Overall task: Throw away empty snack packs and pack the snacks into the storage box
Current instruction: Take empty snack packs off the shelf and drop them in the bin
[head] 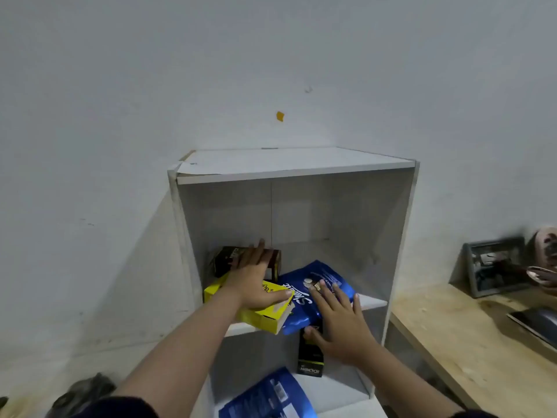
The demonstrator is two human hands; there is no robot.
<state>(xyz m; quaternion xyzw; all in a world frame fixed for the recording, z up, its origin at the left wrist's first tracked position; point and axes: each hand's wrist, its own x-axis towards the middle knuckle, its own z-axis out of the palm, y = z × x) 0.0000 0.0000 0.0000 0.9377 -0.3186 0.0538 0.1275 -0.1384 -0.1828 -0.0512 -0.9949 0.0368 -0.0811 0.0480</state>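
Observation:
A white open shelf unit (401,224) stands against the wall. On its middle board lie a dark brown box (223,262), a yellow box (265,319) jutting over the front edge, and a blue snack pouch (301,303). My left hand (251,279) lies flat on the yellow box, fingertips reaching the brown box. My right hand (340,324) spreads its fingers on the blue pouch, thumb under the pouch's lower edge and touching a black box (310,362) upright in the lower compartment. A second blue pouch (268,396) lies at the bottom.
A wooden table (452,336) stands close to the right of the shelf, with a framed picture (494,265) leaning on the wall and a dark flat item (536,321). A dark object (81,393) lies on the floor at lower left. The shelf's top board (286,164) is bare.

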